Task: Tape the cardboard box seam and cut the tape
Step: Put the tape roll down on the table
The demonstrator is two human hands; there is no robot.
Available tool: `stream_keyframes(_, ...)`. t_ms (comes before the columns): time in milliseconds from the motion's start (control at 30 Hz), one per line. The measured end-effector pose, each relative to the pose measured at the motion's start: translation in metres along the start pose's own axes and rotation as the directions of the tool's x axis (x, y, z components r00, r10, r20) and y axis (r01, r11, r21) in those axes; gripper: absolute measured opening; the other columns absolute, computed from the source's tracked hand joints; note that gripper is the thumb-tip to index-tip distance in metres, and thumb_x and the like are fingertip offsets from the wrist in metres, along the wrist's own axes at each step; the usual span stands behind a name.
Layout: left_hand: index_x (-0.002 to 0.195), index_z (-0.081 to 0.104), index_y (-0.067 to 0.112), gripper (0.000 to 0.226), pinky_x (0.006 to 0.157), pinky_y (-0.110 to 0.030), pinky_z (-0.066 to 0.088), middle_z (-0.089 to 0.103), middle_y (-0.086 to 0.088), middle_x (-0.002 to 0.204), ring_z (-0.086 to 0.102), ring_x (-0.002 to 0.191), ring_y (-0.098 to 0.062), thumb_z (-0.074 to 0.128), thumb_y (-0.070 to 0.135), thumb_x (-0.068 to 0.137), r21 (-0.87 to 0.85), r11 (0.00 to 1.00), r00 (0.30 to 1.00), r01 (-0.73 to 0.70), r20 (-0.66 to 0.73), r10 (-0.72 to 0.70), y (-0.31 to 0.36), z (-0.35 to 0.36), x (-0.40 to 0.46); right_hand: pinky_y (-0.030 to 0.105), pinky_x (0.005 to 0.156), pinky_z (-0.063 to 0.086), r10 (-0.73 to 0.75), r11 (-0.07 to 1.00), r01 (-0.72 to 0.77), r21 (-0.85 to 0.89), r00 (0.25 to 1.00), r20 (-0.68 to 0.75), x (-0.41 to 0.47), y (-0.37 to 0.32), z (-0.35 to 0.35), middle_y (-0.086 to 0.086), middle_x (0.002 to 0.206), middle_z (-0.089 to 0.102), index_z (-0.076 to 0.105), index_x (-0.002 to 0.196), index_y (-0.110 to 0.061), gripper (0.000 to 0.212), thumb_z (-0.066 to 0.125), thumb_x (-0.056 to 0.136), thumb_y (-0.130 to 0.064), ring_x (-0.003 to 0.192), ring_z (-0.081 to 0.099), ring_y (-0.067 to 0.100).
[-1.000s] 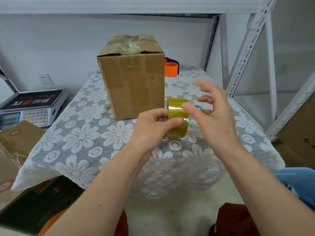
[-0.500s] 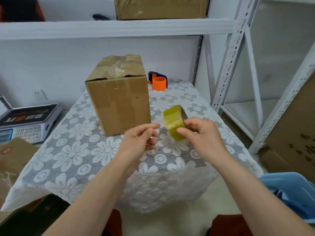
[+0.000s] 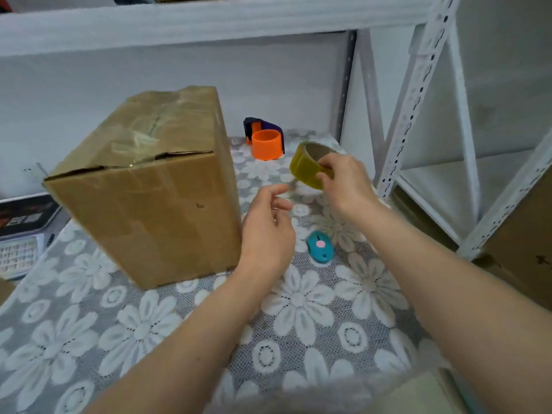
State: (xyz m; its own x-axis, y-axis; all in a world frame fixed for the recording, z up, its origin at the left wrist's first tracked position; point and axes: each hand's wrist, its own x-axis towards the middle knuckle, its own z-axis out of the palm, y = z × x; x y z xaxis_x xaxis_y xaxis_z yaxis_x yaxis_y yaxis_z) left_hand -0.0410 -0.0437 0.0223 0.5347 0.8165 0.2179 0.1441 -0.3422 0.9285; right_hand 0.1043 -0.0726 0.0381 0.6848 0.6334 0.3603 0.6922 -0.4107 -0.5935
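Note:
A tall brown cardboard box [image 3: 149,198] stands on the left of the table, its top flaps creased and covered with old clear tape. My right hand [image 3: 343,180] holds a yellowish tape roll [image 3: 304,170] in the air, to the right of the box. My left hand [image 3: 268,231] is just below and left of the roll. Its thumb and forefinger pinch what looks like the tape's free end [image 3: 291,184], which is blurred. A small teal cutter [image 3: 321,249] lies on the tablecloth between my wrists.
An orange and purple tape dispenser [image 3: 265,143] sits at the back of the table [image 3: 298,309], behind the roll. A weighing scale [image 3: 21,234] stands at the left edge. White metal shelf posts [image 3: 418,94] rise on the right, and a shelf board [image 3: 209,22] runs overhead.
The view has come closer to the table. My right hand has lifted the roll up and to the right. My left hand has drawn away from the roll, fingers pinched. The teal cutter now shows.

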Motion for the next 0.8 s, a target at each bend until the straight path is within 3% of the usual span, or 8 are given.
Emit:
stream_keyframes(100, 0.126, 0.047, 0.025, 0.041, 0.083, -0.033, 0.051, 0.054, 0.009, 0.099, 0.055, 0.091, -0.012, 0.042, 0.002, 0.093, 0.095, 0.995, 0.999, -0.037, -0.028, 0.040, -0.017, 0.012, 0.015, 0.033, 0.074, 0.039, 0.010, 0.994, -0.010, -0.109, 1.000, 0.002, 0.043, 0.014, 0.027, 0.018, 0.114, 0.061, 0.063, 0.112, -0.008, 0.024, 0.050, 0.092, -0.009, 0.100, 0.056, 0.034)
stream_keyframes(200, 0.131, 0.043, 0.021, 0.044, 0.085, -0.018, 0.044, 0.049, 0.003, 0.112, 0.050, 0.097, -0.007, 0.050, 0.004, 0.091, 0.133, 0.991, 0.997, -0.033, -0.066, 0.042, -0.030, 0.015, 0.021, 0.034, 0.071, 0.040, 0.029, 0.984, -0.030, -0.174, 1.000, -0.004, 0.079, 0.022, 0.052, 0.019, 0.117, 0.058, 0.061, 0.110, -0.006, 0.026, 0.049, 0.088, -0.002, 0.099, 0.056, 0.036)
stream_keyframes(400, 0.125, 0.046, 0.027, 0.041, 0.073, -0.003, 0.043, 0.054, 0.007, 0.111, 0.054, 0.096, -0.003, 0.055, 0.008, 0.089, -0.009, 0.994, 0.989, 0.110, -0.094, -0.110, -0.042, 0.010, 0.030, 0.037, 0.079, 0.042, -0.012, 0.964, 0.015, -0.267, 1.000, 0.012, 0.119, 0.023, 0.086, 0.020, 0.122, 0.056, 0.058, 0.119, 0.001, 0.036, 0.054, 0.084, 0.005, 0.115, 0.049, 0.034)
stream_keyframes(467, 0.125, 0.047, 0.027, 0.041, 0.072, -0.003, 0.043, 0.054, 0.009, 0.109, 0.054, 0.095, -0.002, 0.055, 0.008, 0.089, -0.024, 0.992, 0.989, 0.120, -0.082, -0.122, -0.042, 0.008, 0.029, 0.038, 0.089, 0.043, -0.050, 0.958, 0.062, -0.281, 0.997, 0.050, 0.120, 0.024, 0.090, 0.019, 0.129, 0.051, 0.055, 0.124, -0.001, 0.045, 0.058, 0.080, 0.007, 0.121, 0.043, 0.033)
stream_keyframes(600, 0.124, 0.048, 0.025, 0.040, 0.074, -0.010, 0.045, 0.054, 0.006, 0.109, 0.054, 0.091, -0.003, 0.056, 0.008, 0.089, -0.028, 0.992, 0.989, 0.125, -0.075, -0.127, -0.041, 0.009, 0.031, 0.040, 0.095, 0.044, -0.136, 0.961, 0.139, -0.240, 0.990, 0.031, 0.102, 0.023, 0.071, 0.013, 0.137, 0.044, 0.049, 0.130, -0.005, 0.055, 0.059, 0.078, 0.009, 0.124, 0.041, 0.030)
stream_keyframes(800, 0.106, 0.057, 0.025, 0.024, 0.063, -0.016, 0.046, 0.058, 0.002, 0.102, 0.053, 0.070, -0.005, 0.054, 0.008, 0.089, -0.038, 0.991, 0.986, 0.126, -0.101, -0.130, -0.043, 0.011, 0.037, 0.034, 0.087, 0.047, -0.094, 0.992, 0.111, -0.067, 0.970, 0.222, 0.030, -0.004, 0.033, 0.008, 0.131, 0.050, 0.046, 0.131, -0.015, 0.049, 0.064, 0.087, -0.025, 0.108, 0.056, 0.024)
